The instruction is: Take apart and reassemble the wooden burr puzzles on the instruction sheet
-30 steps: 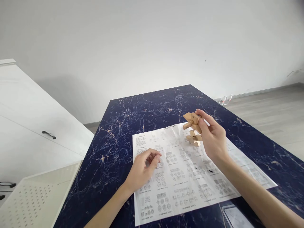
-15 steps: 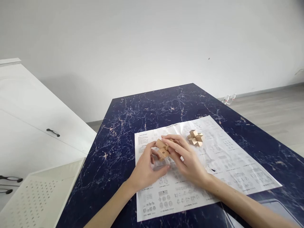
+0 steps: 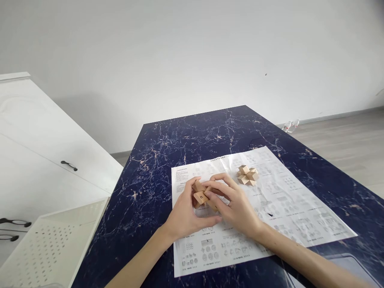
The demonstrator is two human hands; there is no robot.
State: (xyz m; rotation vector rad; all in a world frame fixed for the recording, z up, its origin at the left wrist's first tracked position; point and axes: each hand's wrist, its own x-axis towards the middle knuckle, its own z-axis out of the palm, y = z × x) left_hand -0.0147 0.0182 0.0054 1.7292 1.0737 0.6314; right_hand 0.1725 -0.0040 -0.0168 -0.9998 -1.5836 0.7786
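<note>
Both hands close around a wooden interlocking puzzle of light blocks, one face bearing a dark mark. My left hand grips it from the left, its thumb stretched out below. From the right, the fingers of my right hand press on its near and upper blocks, covering part of it. A second wooden burr puzzle, star-shaped, sits beyond my right hand on a printed instruction sheet. That creased white paper, filled with small diagrams, lies under both hands.
The sheet rests on a dark blue marble-patterned table. A pale flat case lies at the near right, partly under my right forearm. White cabinets stand to the left, with a perforated cream surface below them.
The puzzle in my hands has been turned, so its marked block now faces up further left. My right fingers have shifted and curl more over it. The second puzzle stays put.
</note>
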